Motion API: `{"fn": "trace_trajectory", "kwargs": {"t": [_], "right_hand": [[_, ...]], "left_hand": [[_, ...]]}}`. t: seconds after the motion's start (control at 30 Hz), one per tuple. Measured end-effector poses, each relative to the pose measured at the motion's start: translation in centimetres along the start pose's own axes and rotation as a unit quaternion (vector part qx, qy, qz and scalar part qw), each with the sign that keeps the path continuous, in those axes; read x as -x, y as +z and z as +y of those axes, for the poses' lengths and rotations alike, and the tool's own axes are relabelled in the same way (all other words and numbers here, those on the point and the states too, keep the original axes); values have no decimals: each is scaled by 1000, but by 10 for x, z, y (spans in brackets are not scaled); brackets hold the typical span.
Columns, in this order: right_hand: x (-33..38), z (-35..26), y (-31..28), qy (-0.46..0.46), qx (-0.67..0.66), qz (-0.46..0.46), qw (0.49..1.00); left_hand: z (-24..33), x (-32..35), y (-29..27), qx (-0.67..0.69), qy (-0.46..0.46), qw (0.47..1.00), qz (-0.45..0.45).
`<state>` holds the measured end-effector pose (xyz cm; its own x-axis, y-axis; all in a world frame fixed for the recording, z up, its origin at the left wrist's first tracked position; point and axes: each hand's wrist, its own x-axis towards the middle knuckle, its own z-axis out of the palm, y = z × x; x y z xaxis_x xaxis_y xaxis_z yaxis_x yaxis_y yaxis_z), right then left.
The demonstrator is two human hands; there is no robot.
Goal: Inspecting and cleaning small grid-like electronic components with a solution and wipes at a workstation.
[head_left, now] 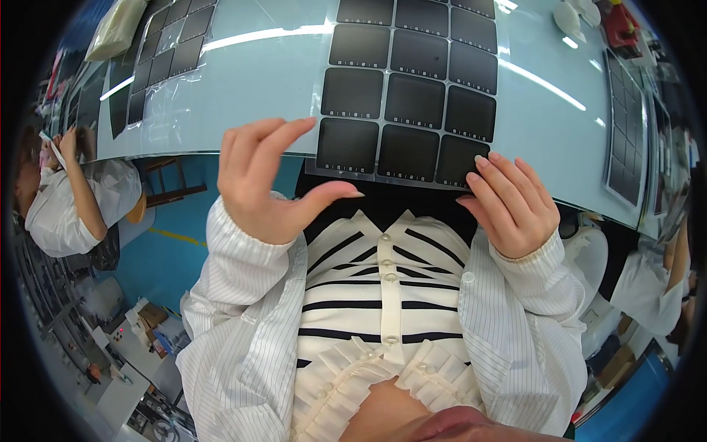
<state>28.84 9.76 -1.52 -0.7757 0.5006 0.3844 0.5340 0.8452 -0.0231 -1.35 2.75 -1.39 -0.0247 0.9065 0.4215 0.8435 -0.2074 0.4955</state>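
Observation:
A clear sheet or tray point(384, 110) with rows of dark, glossy rectangular panels point(414, 101) lies on the pale blue tabletop, its near end reaching the table's front edge. At the sheet's near right corner is my right hand point(515, 206), its fingertips on top of the corner panel point(462, 159) and its thumb below the edge, pinching it. My left hand point(263, 177) hovers by the near left corner, thumb and fingers spread apart with nothing between them. Whether its fingertips touch the sheet's left side I cannot tell.
Another sheet of dark panels point(171, 48) lies at the far left beside a yellowish wrapped bundle point(115, 29). More panels point(624, 132) lie at the right. A red object point(621, 29) and white item point(578, 18) stand far right. Co-workers point(81, 199) in white sit at both sides.

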Motion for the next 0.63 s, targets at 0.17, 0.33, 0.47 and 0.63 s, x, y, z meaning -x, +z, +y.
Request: {"fn": "trace_trajectory", "kwargs": {"t": [0.17,0.33,0.47,0.63], "right_hand": [[-5,6,-9,-50,-5,-9,999],[-7,8,-38,-100,-70,-60,991],[-1,3,-40,-159,-140,-59,975],[25,-8,-26,-171,-205,2,964]], "left_hand": [[-5,-8,8,-85,70,993,-49],[-14,-10,-3,-25,35,997,-69],[-20,-10,-10,-45,69,993,-87],[-27,0,-10,-38,81,992,-93]]}}
